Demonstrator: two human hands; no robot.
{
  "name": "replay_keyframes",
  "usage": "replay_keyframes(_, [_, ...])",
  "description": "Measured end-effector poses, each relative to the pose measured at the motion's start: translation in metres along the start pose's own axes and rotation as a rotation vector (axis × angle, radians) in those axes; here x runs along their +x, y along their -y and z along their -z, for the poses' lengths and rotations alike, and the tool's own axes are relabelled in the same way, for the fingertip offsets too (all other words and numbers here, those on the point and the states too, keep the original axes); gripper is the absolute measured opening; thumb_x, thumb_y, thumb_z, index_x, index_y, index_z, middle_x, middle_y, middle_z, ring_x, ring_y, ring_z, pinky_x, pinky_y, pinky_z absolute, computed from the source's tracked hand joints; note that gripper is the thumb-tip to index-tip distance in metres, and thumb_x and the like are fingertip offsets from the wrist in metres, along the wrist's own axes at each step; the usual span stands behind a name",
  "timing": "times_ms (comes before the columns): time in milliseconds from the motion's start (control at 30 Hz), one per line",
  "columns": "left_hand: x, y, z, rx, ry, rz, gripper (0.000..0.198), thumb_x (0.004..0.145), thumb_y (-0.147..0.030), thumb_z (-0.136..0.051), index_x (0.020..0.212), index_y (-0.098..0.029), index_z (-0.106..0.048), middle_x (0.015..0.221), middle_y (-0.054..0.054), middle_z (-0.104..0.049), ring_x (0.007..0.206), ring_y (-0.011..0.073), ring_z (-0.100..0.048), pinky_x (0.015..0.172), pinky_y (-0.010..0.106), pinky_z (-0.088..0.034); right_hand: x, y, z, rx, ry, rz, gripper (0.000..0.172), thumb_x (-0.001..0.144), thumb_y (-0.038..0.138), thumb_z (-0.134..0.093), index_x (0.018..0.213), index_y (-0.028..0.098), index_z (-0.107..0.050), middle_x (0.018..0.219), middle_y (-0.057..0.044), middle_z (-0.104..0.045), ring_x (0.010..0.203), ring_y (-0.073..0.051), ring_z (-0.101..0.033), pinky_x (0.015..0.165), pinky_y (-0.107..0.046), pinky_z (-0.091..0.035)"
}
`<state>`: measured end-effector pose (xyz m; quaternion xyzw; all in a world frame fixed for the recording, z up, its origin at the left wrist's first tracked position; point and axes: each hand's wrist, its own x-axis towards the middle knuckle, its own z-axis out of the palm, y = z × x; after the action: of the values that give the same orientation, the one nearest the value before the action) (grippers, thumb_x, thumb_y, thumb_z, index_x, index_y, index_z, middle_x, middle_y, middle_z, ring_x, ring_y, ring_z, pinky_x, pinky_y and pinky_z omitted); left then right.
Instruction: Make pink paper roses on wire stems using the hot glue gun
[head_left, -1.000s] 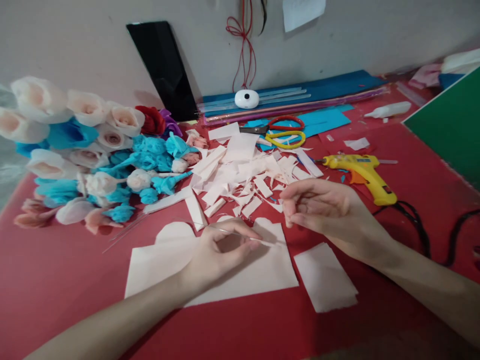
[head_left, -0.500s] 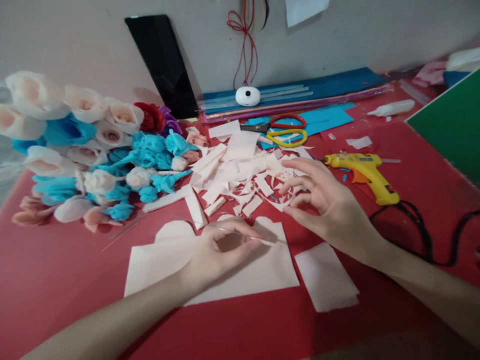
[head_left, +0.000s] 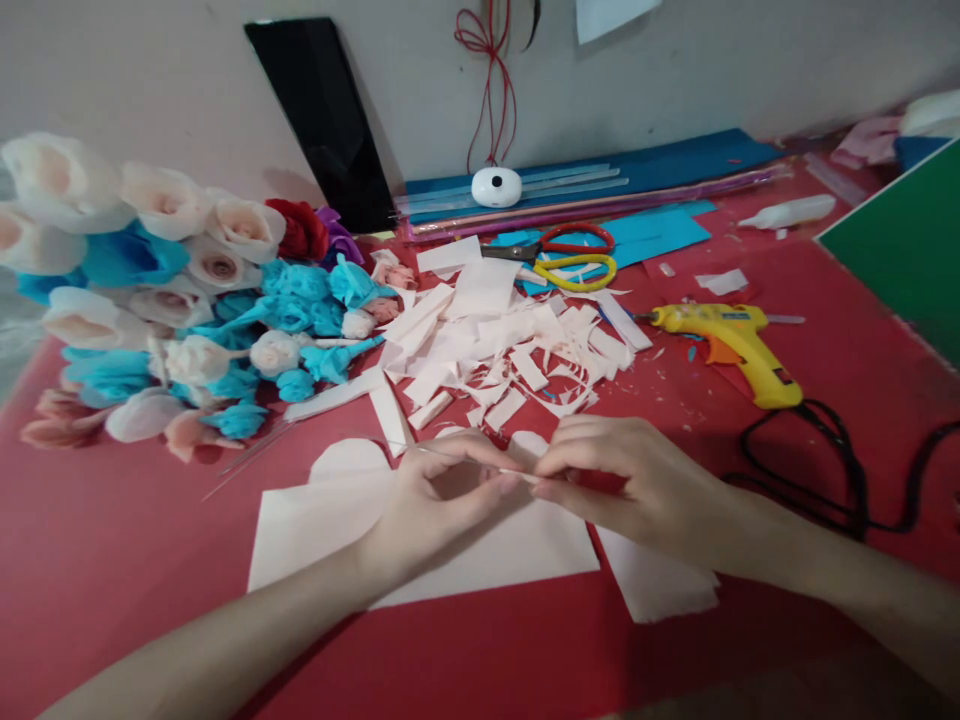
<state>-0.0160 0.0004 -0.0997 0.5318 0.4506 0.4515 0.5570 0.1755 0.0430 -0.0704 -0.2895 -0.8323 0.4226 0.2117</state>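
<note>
My left hand pinches a thin wire whose tip, toward the right, is wrapped in white paper. At that wrapped tip my right hand has thumb and fingers closed, meeting the left fingertips. Both hands are just above a large cream paper sheet on the red table. Rounded paper petals stick out behind the sheet. Partly under my right hand lies a small stack of cream paper pieces.
Paper scraps are heaped beyond the hands, with scissors behind. Crepe-paper flowers fill the left side. On the right lie a yellow glue gun, its black cord and a green board. A black phone leans on the wall.
My right hand has come down and left from above the scraps, and its open fingers have closed on the wrapped wire tip. My left hand has stayed nearly still, holding the wire.
</note>
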Motion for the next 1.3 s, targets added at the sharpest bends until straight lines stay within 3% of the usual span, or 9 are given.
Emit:
replay_keyframes(267, [0.002, -0.003, -0.003, 0.005, -0.075, -0.013, 0.012, 0.074, -0.01, -0.066, 0.074, -0.022, -0.068, 0.072, -0.005, -0.069, 0.068, 0.0048, -0.062, 0.065, 0.011, -0.049, -0.001, -0.002, 0.002, -0.335, -0.003, 0.15, 0.022, 0.091, 0.02, -0.043, 0.081, 0.013, -0.061, 0.073, -0.002, -0.058, 0.069, -0.011, -0.048, 0.07, -0.026, -0.036])
replay_keyframes(400, [0.002, 0.0, -0.004, 0.004, -0.089, 0.012, 0.015, 0.072, -0.011, -0.068, 0.082, -0.022, -0.066, 0.075, -0.003, -0.066, 0.07, 0.0066, -0.06, 0.065, 0.013, -0.049, -0.002, 0.0, 0.009, -0.312, 0.04, 0.111, 0.021, 0.092, 0.021, -0.041, 0.086, 0.014, -0.06, 0.079, -0.004, -0.059, 0.073, -0.013, -0.051, 0.07, -0.027, -0.037])
replay_keyframes(533, [0.002, -0.001, -0.002, -0.098, -0.075, 0.056, 0.01, 0.082, -0.021, -0.057, 0.083, -0.018, -0.067, 0.073, 0.001, -0.066, 0.067, 0.0098, -0.059, 0.064, 0.019, -0.048, -0.002, 0.006, 0.021, -0.268, 0.136, 0.125, 0.022, 0.093, 0.022, -0.038, 0.088, 0.013, -0.057, 0.081, -0.005, -0.058, 0.076, -0.013, -0.051, 0.069, -0.026, -0.037])
replay_keyframes(600, [0.002, -0.004, -0.001, -0.102, -0.013, 0.07, 0.023, 0.087, -0.026, -0.05, 0.076, -0.016, -0.067, 0.066, 0.003, -0.064, 0.061, 0.0106, -0.057, 0.06, 0.021, -0.047, -0.001, 0.009, 0.025, -0.263, 0.232, 0.135, 0.023, 0.093, 0.021, -0.035, 0.086, 0.013, -0.056, 0.079, -0.005, -0.056, 0.074, -0.013, -0.049, 0.069, -0.027, -0.036])
replay_keyframes(667, [0.002, -0.008, 0.0, -0.046, 0.124, 0.053, 0.029, 0.088, -0.027, -0.047, 0.071, -0.014, -0.067, 0.062, 0.005, -0.064, 0.057, 0.0114, -0.056, 0.058, 0.023, -0.046, 0.0, 0.011, 0.027, -0.265, 0.332, 0.132, 0.023, 0.093, 0.02, -0.034, 0.082, 0.013, -0.054, 0.074, -0.003, -0.053, 0.07, -0.013, -0.045, 0.068, -0.027, -0.034])
replay_keyframes(767, [0.003, -0.013, 0.0, 0.023, 0.305, 0.023, 0.021, 0.084, -0.023, -0.053, 0.071, -0.013, -0.067, 0.071, 0.008, -0.07, 0.065, 0.0144, -0.062, 0.062, 0.024, -0.049, -0.001, 0.012, 0.025, -0.286, 0.423, 0.122, 0.022, 0.091, 0.017, -0.036, 0.075, 0.014, -0.05, 0.07, -0.001, -0.048, 0.066, -0.012, -0.039, 0.064, -0.027, -0.031])
replay_keyframes(1033, [0.002, -0.011, -0.003, -0.004, 0.385, -0.045, 0.006, 0.072, -0.011, -0.063, 0.066, -0.012, -0.065, 0.068, 0.008, -0.069, 0.062, 0.0135, -0.061, 0.059, 0.024, -0.049, 0.0, 0.012, 0.017, -0.319, 0.471, 0.1, 0.023, 0.088, 0.018, -0.039, 0.067, 0.014, -0.047, 0.065, 0.0, -0.047, 0.063, -0.011, -0.038, 0.06, -0.027, -0.028])
replay_keyframes(1167, [0.002, -0.011, -0.004, -0.013, 0.369, -0.032, 0.007, 0.07, -0.01, -0.064, 0.064, -0.012, -0.064, 0.069, 0.008, -0.069, 0.062, 0.0133, -0.061, 0.058, 0.023, -0.049, 0.002, 0.012, 0.017, -0.272, 0.362, 0.122, 0.02, 0.089, 0.02, -0.042, 0.071, 0.015, -0.051, 0.067, 0.0, -0.051, 0.064, -0.011, -0.044, 0.061, -0.026, -0.033])
replay_keyframes(1300, [0.002, -0.013, -0.003, -0.022, 0.334, 0.009, 0.007, 0.069, -0.009, -0.065, 0.063, -0.012, -0.064, 0.069, 0.006, -0.068, 0.062, 0.0121, -0.06, 0.06, 0.022, -0.048, 0.004, 0.006, 0.021, -0.281, -0.129, 0.08, 0.01, 0.089, 0.02, -0.046, 0.09, 0.017, -0.056, 0.093, -0.006, -0.059, 0.088, -0.014, -0.055, 0.076, -0.027, -0.043])
